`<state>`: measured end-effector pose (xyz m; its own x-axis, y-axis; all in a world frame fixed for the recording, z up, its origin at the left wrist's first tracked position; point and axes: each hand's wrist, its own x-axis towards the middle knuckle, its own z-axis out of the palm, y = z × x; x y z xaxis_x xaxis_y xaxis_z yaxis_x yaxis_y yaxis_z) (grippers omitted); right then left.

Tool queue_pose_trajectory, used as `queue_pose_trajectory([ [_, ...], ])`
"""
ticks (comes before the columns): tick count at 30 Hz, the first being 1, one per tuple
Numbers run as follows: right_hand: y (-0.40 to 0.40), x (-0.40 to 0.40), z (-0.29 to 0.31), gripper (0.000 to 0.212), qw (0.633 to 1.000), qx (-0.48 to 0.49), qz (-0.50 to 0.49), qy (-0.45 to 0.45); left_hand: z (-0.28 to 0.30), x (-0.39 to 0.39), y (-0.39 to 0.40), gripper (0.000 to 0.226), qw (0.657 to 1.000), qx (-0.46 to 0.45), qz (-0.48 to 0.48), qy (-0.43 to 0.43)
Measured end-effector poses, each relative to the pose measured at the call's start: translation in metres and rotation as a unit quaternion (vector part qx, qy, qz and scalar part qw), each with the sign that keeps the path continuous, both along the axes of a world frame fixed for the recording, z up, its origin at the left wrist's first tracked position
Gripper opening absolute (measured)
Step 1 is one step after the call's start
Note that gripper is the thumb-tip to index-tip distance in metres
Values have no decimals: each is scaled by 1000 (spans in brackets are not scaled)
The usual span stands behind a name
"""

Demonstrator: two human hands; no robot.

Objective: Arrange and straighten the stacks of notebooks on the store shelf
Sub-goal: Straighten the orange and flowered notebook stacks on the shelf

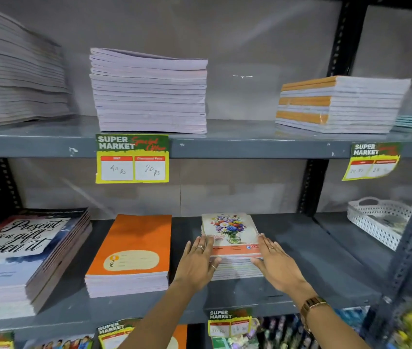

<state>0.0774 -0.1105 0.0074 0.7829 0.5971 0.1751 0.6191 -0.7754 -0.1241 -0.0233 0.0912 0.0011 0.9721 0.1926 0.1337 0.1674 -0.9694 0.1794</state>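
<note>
A small stack of notebooks with a flower-vase cover [230, 230] lies on the middle shelf [313, 263]. My left hand [198, 260] presses flat against its left side, fingers together and pointing away from me. On the stack's right side my right hand [274, 263] does the same, so the stack sits squeezed between both palms. To the left lie an orange-covered stack [134, 250] and a taller, slanted stack with a "Present is a gift" cover [21, 255]. The upper shelf carries several pale stacks, among them a middle stack [149, 94].
A white perforated basket [378, 220] stands at the right on the middle shelf. Yellow price tags [132, 158] hang from the shelf edges. A dark metal upright [411, 260] rises close at my right. An orange-banded stack [338, 104] sits upper right. More goods fill the shelf below.
</note>
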Motion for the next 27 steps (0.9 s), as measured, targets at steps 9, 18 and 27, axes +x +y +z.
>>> queue_pose_trajectory([
  [9, 5, 13, 4, 88, 978, 131, -38, 160, -1, 6, -5, 67, 999, -47, 21, 13],
  [18, 2, 25, 14, 62, 930, 244, 9, 274, -5, 9, 0, 62, 998, -56, 9, 16],
  [27, 2, 37, 22, 75, 916, 249, 6, 315, -4, 8, 1, 56, 997, -75, -7, 5],
])
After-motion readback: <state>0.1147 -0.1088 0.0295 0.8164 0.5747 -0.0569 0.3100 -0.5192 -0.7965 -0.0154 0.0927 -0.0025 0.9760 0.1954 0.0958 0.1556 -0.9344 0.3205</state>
